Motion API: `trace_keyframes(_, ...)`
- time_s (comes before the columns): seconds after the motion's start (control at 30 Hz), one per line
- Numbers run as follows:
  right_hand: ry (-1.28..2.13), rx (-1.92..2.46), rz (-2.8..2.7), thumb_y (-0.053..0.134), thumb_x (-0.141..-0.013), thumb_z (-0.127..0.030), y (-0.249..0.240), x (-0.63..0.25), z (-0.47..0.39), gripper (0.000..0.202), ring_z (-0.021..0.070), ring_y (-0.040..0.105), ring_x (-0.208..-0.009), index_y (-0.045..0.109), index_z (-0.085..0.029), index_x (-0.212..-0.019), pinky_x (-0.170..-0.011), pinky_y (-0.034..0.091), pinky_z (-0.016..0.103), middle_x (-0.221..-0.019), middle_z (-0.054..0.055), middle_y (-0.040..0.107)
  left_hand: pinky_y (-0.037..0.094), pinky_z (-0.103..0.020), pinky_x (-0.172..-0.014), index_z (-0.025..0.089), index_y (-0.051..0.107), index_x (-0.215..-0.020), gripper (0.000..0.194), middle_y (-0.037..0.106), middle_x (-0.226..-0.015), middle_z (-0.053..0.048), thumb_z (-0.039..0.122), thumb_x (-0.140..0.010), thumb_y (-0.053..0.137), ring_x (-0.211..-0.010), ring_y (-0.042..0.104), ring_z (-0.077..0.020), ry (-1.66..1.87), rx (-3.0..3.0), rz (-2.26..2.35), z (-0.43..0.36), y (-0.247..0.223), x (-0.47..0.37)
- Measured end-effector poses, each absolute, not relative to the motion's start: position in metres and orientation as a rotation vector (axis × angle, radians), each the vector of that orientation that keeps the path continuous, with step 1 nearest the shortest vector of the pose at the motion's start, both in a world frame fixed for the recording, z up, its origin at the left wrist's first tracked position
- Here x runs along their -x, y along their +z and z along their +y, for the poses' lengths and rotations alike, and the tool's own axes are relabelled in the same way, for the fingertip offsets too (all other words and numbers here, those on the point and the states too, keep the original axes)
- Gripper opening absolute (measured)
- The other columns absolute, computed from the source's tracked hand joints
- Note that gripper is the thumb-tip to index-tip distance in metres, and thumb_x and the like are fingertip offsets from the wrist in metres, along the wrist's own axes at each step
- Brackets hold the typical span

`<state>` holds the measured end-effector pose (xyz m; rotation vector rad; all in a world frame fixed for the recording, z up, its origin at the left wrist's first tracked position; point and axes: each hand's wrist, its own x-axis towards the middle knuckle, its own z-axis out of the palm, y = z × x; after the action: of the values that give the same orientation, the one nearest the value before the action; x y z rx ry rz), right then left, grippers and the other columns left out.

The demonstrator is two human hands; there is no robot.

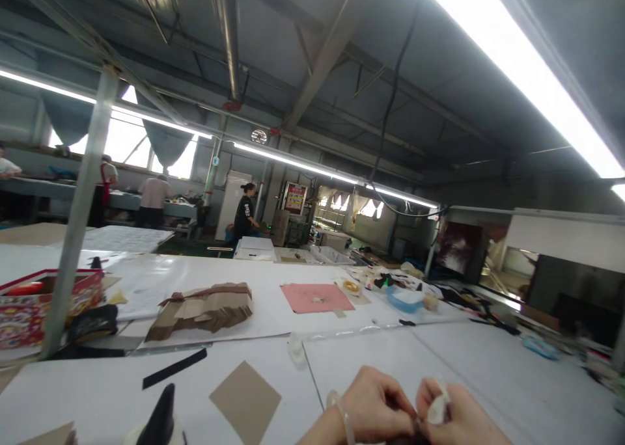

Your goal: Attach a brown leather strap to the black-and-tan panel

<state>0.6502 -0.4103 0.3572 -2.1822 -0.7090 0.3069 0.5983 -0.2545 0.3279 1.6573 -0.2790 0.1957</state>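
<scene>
Left hand [378, 406] and right hand [456, 416] (touching) pinch something small

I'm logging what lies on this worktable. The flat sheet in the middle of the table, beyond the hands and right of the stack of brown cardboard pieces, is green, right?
Not quite: the head view shows that flat sheet is pink, not green. The rest holds: it lies in the middle of the table, beyond the left hand and right hand, to the right of the stack of brown cardboard pieces.
</scene>
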Motion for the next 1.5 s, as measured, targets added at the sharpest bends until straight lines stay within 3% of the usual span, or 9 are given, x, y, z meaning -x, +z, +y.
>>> trace_keyframes(0.17, -0.141, 2.482, -0.815, 0.050, -0.062, -0.014, 0.356, -0.654, -0.408, 0.008, 0.0118, 0.046, -0.057, 0.043, -0.017, -0.066, -0.050, 0.028, 0.023, -0.062, 0.000, 0.053, 0.030, -0.023, -0.052, 0.013, 0.066, -0.062, 0.012, 0.052, -0.055, 0.003, 0.019, -0.054, 0.061, -0.055, 0.041, -0.0087, 0.343, -1.706, -0.300, -0.264, 0.327, -0.600)
trace_keyframes(0.3, -0.177, 2.627, -0.868, 0.046, -0.079, -0.010, 0.370, -0.637, -0.405, 0.006, 0.0150, 0.053, -0.067, 0.049, -0.016, -0.078, -0.057, 0.031, 0.025, -0.073, 0.002, 0.060, 0.030, -0.024, -0.054, 0.013, 0.061, -0.062, 0.011, 0.049, -0.056, 0.003, 0.024, -0.059, 0.060, -0.057, 0.039, -0.0092, 0.317, -1.708, -0.319, -0.264, 0.332, -0.595)
trace_keyframes(0.47, -0.174, 2.961, -0.928, 0.047, -0.082, -0.005, 0.397, -0.607, -0.399, 0.017, 0.0252, 0.057, -0.088, 0.060, -0.013, -0.087, -0.070, 0.034, 0.032, -0.092, 0.010, 0.061, 0.030, -0.025, -0.055, 0.013, 0.059, -0.063, 0.017, 0.052, -0.058, 0.002, 0.027, -0.058, 0.065, -0.058, 0.040, -0.0100, 0.271, -1.657, -0.310, -0.261, 0.333, -0.592)
trace_keyframes(0.57, -0.123, 2.970, -1.085, 0.050, -0.077, -0.002, 0.402, -0.601, -0.400, 0.020, 0.0257, 0.056, -0.091, 0.060, -0.013, -0.091, -0.074, 0.036, 0.033, -0.096, 0.009, 0.061, 0.032, -0.025, -0.056, 0.013, 0.057, -0.063, 0.014, 0.053, -0.059, 0.001, 0.024, -0.056, 0.060, -0.058, 0.044, -0.0107, 0.203, -1.579, -0.315, -0.259, 0.329, -0.594)
trace_keyframes(0.73, -0.375, 2.888, -1.453, 0.057, -0.051, 0.002, 0.380, -0.608, -0.416, 0.048, 0.0238, 0.055, -0.080, 0.058, -0.015, -0.097, -0.065, 0.036, 0.030, -0.097, 0.007, 0.059, 0.035, -0.024, -0.056, 0.013, 0.060, -0.080, 0.023, 0.052, -0.061, 0.002, 0.022, -0.059, 0.056, -0.057, 0.046, -0.0106, 0.111, -1.557, -0.401, -0.251, 0.329, -0.601)
trace_keyframes(0.93, -0.958, 2.580, -1.744, 0.055, -0.064, -0.005, 0.357, -0.614, -0.430, 0.022, 0.0229, 0.050, -0.074, 0.053, -0.015, -0.084, -0.062, 0.037, 0.033, -0.086, 0.008, 0.056, 0.037, -0.023, -0.066, 0.015, 0.065, -0.074, 0.013, 0.051, -0.077, 0.000, 0.026, -0.073, 0.060, -0.067, 0.047, -0.0103, 0.039, -1.702, -0.651, -0.247, 0.352, -0.599)
trace_keyframes(1.07, -0.897, 2.612, -1.750, 0.058, -0.072, -0.012, 0.363, -0.610, -0.427, 0.015, 0.0218, 0.052, -0.076, 0.052, -0.014, -0.085, -0.062, 0.039, 0.034, -0.090, 0.007, 0.057, 0.037, -0.025, -0.076, 0.016, 0.061, -0.073, 0.019, 0.053, -0.081, -0.001, 0.030, -0.084, 0.055, -0.078, 0.049, -0.0136, 0.011, -1.859, -0.787, -0.241, 0.361, -0.603)
trace_keyframes(1.23, -0.781, 2.579, -1.671, 0.064, -0.067, -0.024, 0.363, -0.611, -0.427, 0.029, 0.0203, 0.053, -0.080, 0.051, -0.014, -0.091, -0.063, 0.040, 0.032, -0.094, 0.006, 0.058, 0.038, -0.025, -0.074, 0.017, 0.056, -0.073, 0.026, 0.052, -0.081, -0.001, 0.036, -0.089, 0.050, -0.077, 0.046, -0.0143, -0.002, -1.965, -0.848, -0.237, 0.362, -0.608)
trace_keyframes(1.5, -1.053, 2.482, -1.550, 0.057, -0.065, -0.022, 0.347, -0.625, -0.425, 0.020, 0.0172, 0.049, -0.062, 0.047, -0.017, -0.082, -0.050, 0.028, 0.030, -0.074, 0.003, 0.054, 0.040, -0.029, -0.079, 0.017, 0.062, -0.073, 0.030, 0.055, -0.083, -0.004, 0.042, -0.087, 0.053, -0.081, 0.051, -0.0176, -0.117, -1.891, -0.841, -0.237, 0.359, -0.618)
